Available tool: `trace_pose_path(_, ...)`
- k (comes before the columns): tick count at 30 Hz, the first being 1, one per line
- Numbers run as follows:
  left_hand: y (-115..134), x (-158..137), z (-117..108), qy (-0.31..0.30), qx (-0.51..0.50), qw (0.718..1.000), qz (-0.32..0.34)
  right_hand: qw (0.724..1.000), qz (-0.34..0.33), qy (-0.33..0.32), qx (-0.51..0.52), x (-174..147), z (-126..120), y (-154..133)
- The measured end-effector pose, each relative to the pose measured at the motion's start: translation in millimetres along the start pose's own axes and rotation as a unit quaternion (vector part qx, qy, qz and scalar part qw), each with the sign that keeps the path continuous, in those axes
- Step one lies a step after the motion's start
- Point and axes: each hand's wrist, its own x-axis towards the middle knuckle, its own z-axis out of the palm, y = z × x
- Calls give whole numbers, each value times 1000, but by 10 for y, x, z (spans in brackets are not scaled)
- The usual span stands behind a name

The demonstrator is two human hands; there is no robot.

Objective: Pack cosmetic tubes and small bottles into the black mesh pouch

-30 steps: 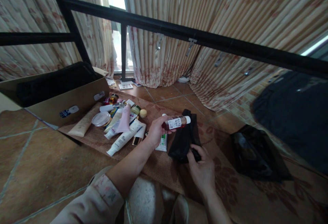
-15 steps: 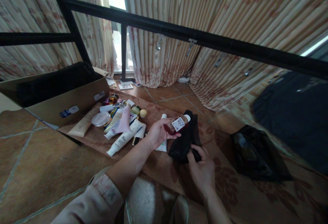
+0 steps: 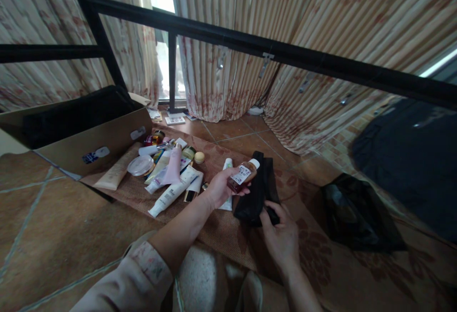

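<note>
No words can be read. The bottle (image 3: 244,177) bears a white label (image 3: 240,175) with dark print, the long white tube (image 3: 173,192) small dark lettering, the card (image 3: 174,120) a dark printed pattern, the box (image 3: 116,138) a blue-and-white sticker (image 3: 95,155).

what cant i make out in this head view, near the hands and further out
All in the head view:
- White-capped bottle: label print too small to read.
- White tube: middle hidden by the left hand.
- Black pouch: any contents hidden by its dark fabric.
- Cardboard box: floor hidden by the black item inside.
- Dark cloth item: cut off by the right edge.
</note>
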Motion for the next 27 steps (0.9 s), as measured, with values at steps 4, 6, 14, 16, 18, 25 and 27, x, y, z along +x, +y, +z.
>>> trace_pose_path(4, 4, 8, 11, 35, -18, 999, 4, 1000, -5, -3, 8, -2, 6, 3)
trace_pose_path(6, 25, 0, 22, 47, -46, 998, 6, 1000, -5, -3, 9, -1, 10, 13)
trace_pose_path(14, 100, -31, 51, 71, -136, 988, -23, 1000, -1, -2, 1, -4, 17, 32)
trace_pose_path(16, 103, -32, 47, 64, -142, 987, -32, 1000, -1, -4, 2, -6, 13, 25)
trace_pose_path(18, 106, -34, 44, 56, -145, 987, -40, 1000, -2, -4, 5, -8, 10, 16)
trace_pose_path(25, 120, -51, 63, 49, -146, 987, -46, 1000, 8, -6, 10, -6, 14, 3)
trace_pose_path(27, 122, -59, 74, 55, -143, 987, -45, 1000, 8, -8, 13, -5, 15, 6)
